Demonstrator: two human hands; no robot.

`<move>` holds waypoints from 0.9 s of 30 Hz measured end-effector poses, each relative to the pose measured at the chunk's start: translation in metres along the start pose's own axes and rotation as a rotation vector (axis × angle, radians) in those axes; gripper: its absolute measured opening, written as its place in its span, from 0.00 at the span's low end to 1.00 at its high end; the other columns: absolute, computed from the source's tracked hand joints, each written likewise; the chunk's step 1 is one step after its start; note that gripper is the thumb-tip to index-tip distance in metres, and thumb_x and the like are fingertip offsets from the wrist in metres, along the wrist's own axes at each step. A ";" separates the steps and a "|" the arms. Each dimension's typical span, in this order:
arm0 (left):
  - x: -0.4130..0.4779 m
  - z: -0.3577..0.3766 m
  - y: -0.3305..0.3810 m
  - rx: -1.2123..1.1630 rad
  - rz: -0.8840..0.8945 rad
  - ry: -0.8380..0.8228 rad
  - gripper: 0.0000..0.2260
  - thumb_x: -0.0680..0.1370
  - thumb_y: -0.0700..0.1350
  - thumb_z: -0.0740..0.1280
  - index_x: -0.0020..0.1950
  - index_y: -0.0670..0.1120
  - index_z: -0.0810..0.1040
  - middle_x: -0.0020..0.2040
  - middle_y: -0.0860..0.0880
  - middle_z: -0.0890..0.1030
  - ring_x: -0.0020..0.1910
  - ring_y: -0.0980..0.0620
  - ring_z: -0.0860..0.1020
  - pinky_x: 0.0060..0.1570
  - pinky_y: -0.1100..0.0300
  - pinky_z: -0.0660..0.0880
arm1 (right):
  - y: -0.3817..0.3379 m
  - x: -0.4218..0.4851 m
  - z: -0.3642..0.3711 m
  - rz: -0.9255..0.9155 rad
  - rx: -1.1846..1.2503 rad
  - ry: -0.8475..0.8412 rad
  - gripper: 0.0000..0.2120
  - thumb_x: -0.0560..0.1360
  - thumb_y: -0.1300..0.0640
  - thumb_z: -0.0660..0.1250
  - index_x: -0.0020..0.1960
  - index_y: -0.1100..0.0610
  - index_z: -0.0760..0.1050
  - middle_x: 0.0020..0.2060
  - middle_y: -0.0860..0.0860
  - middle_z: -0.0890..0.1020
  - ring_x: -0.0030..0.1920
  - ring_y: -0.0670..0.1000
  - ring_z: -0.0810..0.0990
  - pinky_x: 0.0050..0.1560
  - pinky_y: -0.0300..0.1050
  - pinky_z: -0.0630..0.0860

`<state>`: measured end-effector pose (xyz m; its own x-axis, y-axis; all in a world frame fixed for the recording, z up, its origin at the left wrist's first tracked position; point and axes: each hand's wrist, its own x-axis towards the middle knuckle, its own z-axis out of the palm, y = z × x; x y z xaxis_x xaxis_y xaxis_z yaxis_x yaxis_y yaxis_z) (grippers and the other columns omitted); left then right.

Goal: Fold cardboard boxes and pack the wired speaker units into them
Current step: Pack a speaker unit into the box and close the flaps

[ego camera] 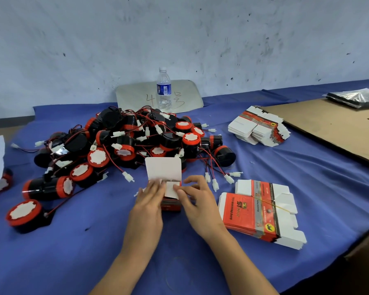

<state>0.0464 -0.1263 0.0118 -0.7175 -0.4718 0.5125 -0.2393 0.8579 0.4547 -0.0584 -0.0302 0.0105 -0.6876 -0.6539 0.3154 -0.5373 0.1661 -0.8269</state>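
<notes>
Where the blue-covered tabletop (94, 252) fills most of our view, a brown cardboard sheet (332, 126) lies across its far right side. We see a big heap of wired speaker units (124, 143), black with red rims, piled left of centre, their red and black leads and white plugs trailing out over the cloth. A banded stack of flat boxes (254, 211) lies at the near right, and a second stack of flat boxes (258, 128) sits farther back, beside the sheet. A water bottle (164, 90) stands upright behind the heap, near the wall.

Just in front of the heap stands the small red box (170, 206), its white lid flap raised upright on the far side. Our left hand (149, 199), somewhat blurred, lays straight fingers on the box's left top edge. Our right hand (198, 196) curls thumb and fingers round the box's right side, at a small white flap. Whether a unit is inside, we cannot tell.
</notes>
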 end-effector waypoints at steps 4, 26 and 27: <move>-0.001 0.005 0.006 0.014 0.065 -0.042 0.18 0.74 0.35 0.71 0.63 0.39 0.79 0.63 0.42 0.78 0.66 0.43 0.74 0.69 0.44 0.62 | -0.004 -0.001 -0.003 -0.050 0.066 0.064 0.07 0.78 0.58 0.66 0.47 0.56 0.82 0.63 0.40 0.67 0.61 0.37 0.68 0.60 0.29 0.65; 0.002 0.011 0.016 -0.363 0.249 -0.093 0.10 0.70 0.48 0.71 0.49 0.47 0.82 0.59 0.60 0.79 0.60 0.64 0.75 0.73 0.54 0.57 | -0.004 -0.003 -0.012 -0.105 0.085 0.374 0.08 0.77 0.58 0.67 0.52 0.47 0.81 0.37 0.28 0.79 0.39 0.37 0.79 0.41 0.29 0.72; 0.003 0.010 0.016 -0.368 0.238 -0.096 0.10 0.71 0.49 0.70 0.49 0.47 0.82 0.59 0.62 0.78 0.60 0.65 0.75 0.74 0.56 0.55 | -0.004 -0.004 -0.011 -0.114 0.065 0.362 0.07 0.77 0.57 0.67 0.52 0.48 0.82 0.35 0.29 0.79 0.38 0.37 0.79 0.40 0.30 0.73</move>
<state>0.0341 -0.1123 0.0129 -0.7861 -0.2343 0.5720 0.1755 0.8027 0.5700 -0.0588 -0.0201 0.0181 -0.7597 -0.3606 0.5412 -0.5958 0.0523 -0.8014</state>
